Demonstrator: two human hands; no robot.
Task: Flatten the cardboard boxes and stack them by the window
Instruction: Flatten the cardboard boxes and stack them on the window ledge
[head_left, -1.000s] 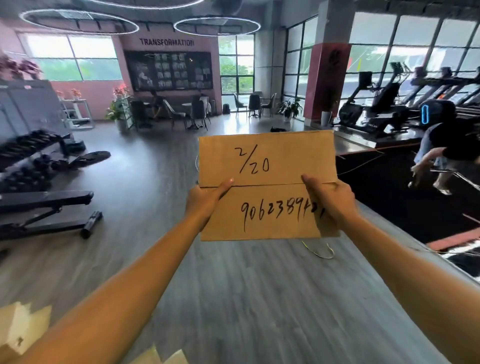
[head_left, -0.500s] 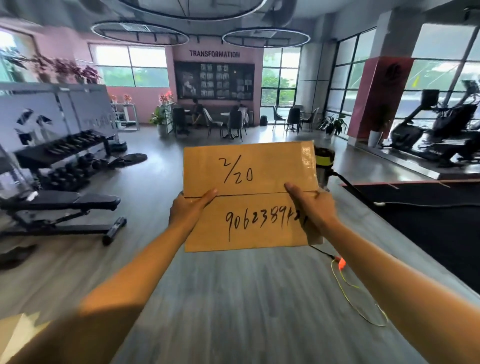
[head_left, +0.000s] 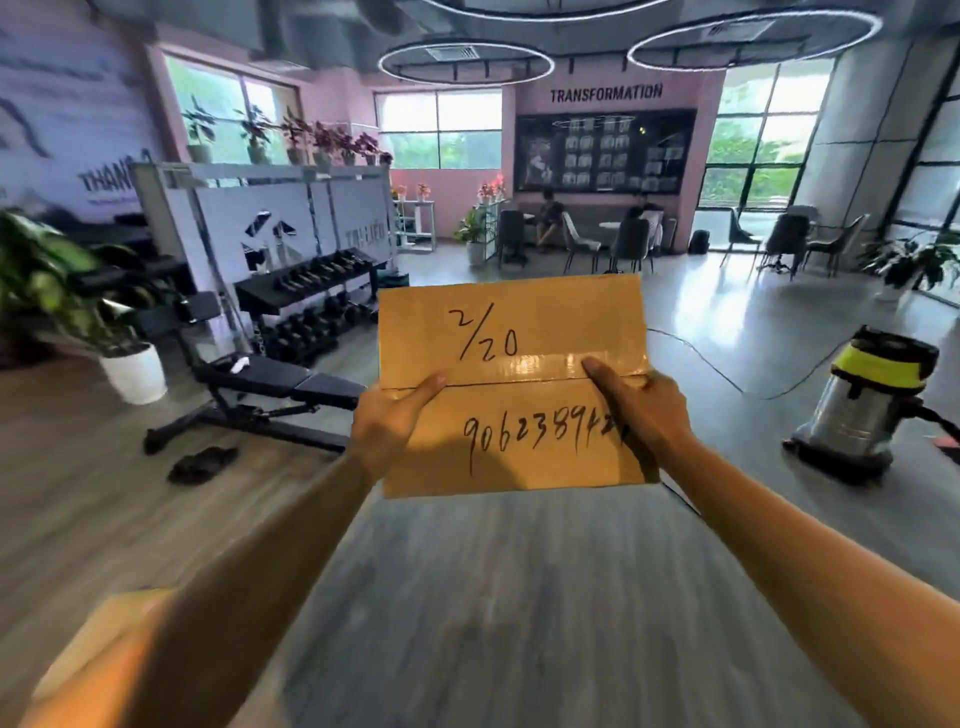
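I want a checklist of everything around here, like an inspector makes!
Surface: grey floor, bare ahead.
Job's things: cardboard box, taped seam, numbers written on it.
Clutter: slipper; vacuum cleaner.
Grips: left hand and right hand hold the box by its sides.
Cables: cord across the floor by the vacuum.
Surroundings: weight bench, dumbbell rack, potted plant, windows.

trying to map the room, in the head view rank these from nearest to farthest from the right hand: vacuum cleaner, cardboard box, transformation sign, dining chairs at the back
1. cardboard box: gripped by the right hand at its right edge.
2. vacuum cleaner: on the floor, to the right.
3. dining chairs: far across the floor, behind the box.
4. TRANSFORMATION sign: high on the back wall, above the chairs.
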